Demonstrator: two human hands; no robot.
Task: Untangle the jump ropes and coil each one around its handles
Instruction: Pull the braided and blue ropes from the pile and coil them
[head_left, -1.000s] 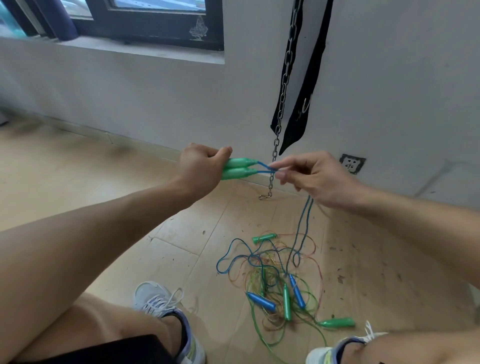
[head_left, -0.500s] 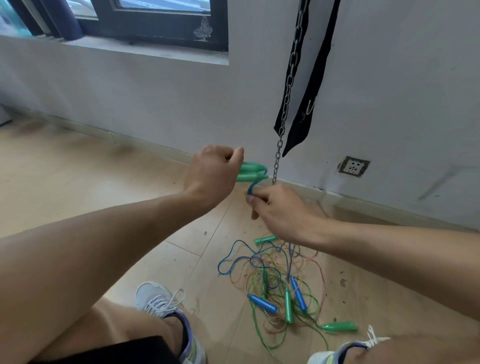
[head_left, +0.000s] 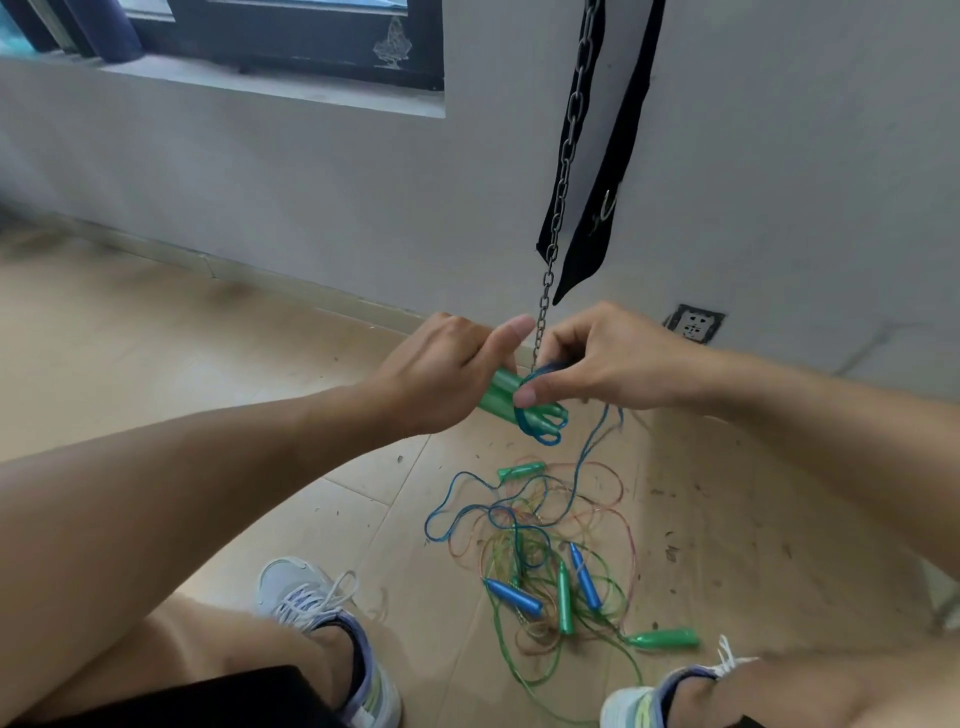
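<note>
My left hand (head_left: 441, 374) grips a pair of green handles (head_left: 501, 397) side by side, their tips pointing right and slightly down. A blue rope (head_left: 540, 434) loops around those tips. My right hand (head_left: 597, 364) pinches that blue rope just above the handles, and the rope trails down from it to the floor. Below lies a tangle of ropes (head_left: 535, 540) in blue, green and orange. In the tangle are two blue handles (head_left: 514, 597), an upright green handle (head_left: 564, 597), a green handle (head_left: 662, 638) at the lower right and another green handle (head_left: 521, 471) at the top.
A metal chain (head_left: 563, 156) and a black strap (head_left: 618, 156) hang in front of the wall, right behind my hands. A wall socket (head_left: 695, 323) sits low at the right. My shoes (head_left: 322, 618) flank the tangle on the wooden floor.
My right hand has swept from the right, down under the handles and back up beside them, laying a loop of blue rope around the green handles. My left hand has tilted the handles downward.
</note>
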